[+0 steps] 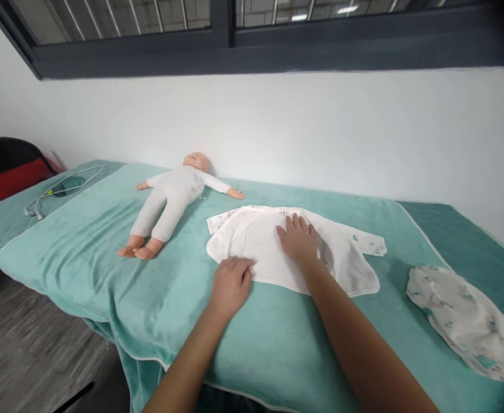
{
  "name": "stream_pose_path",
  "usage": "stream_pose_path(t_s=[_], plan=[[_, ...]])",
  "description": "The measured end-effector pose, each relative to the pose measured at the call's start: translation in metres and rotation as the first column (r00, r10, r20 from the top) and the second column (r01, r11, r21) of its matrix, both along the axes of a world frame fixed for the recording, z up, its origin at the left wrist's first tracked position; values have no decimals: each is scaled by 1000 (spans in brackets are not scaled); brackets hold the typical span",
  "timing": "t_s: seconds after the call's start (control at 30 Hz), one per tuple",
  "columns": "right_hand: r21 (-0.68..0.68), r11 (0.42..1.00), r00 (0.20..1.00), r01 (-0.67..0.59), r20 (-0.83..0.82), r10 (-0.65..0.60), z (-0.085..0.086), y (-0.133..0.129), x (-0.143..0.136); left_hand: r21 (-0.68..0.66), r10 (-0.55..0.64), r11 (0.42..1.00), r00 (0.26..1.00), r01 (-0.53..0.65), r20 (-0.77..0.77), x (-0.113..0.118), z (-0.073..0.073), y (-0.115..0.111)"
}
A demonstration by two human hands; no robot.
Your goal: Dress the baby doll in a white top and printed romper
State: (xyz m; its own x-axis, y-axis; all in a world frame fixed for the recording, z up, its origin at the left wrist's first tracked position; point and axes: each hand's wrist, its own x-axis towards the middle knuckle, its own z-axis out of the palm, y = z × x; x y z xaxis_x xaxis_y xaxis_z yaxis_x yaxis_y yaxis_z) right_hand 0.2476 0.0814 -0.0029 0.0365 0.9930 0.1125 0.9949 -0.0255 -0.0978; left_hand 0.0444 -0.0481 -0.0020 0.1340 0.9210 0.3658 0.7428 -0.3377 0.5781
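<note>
A white baby shirt lies spread out on the green bed cover, opened out with its inner side and neck label showing. Its sleeves, printed with small coloured figures, stretch to both sides. My right hand rests flat on the cloth below the label, fingers apart. At the lower left hem, my left hand lies with its fingers on the edge of the shirt and its thumb alongside. To the left of the shirt, a baby doll in a white body lies on its back, arms out and feet towards me.
A folded or bundled white printed cloth lies at the right. A pale cord is looped at the far left of the green cover. Beyond stand a white wall, a dark window frame and a red and black chair.
</note>
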Motion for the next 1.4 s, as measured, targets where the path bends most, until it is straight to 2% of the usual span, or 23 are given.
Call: stream_pose_path(t_s=[0.33, 0.47, 0.63, 0.77, 0.87, 0.93, 1.07, 1.13, 1.2, 1.4], plan=[[-35, 991, 990, -127, 59, 128, 1, -17, -5, 3, 8, 1000, 999, -8, 33, 0, 0, -1], [-1, 982, 979, -187, 84, 186, -3, -27, -4, 4, 10, 1000, 999, -10, 41, -1, -1, -1], [24, 976, 973, -217, 88, 214, -5, -37, -5, 11, 10, 1000, 999, -10, 41, -1, -3, 0], [37, 973, 973, -226, 65, 223, 0, -46, -7, 10, 7, 1000, 999, -7, 45, -1, -3, -1], [89, 973, 977, -213, 27, 211, 9, -52, -5, 7, 10, 1000, 998, -10, 55, -1, -2, -1], [174, 967, 983, -183, 5, 186, 16, -56, 0, 4, 8, 1000, 998, -8, 63, -1, -2, -1], [322, 947, 999, -1, -38, 14, 22, -68, 21, 0, 4, 1000, 998, -4, 66, -2, -3, 0], [291, 950, 994, 109, -57, -97, 20, -75, 32, 0, 5, 1000, 997, -5, 73, -2, -3, 0], [229, 959, 986, 167, -68, -155, 17, -82, 41, 0, 6, 1000, 997, -6, 82, -2, -3, -1], [205, 973, 991, 103, -106, -82, 19, -93, 52, -18, 6, 1000, 996, -4, 87, -2, -2, -2]])
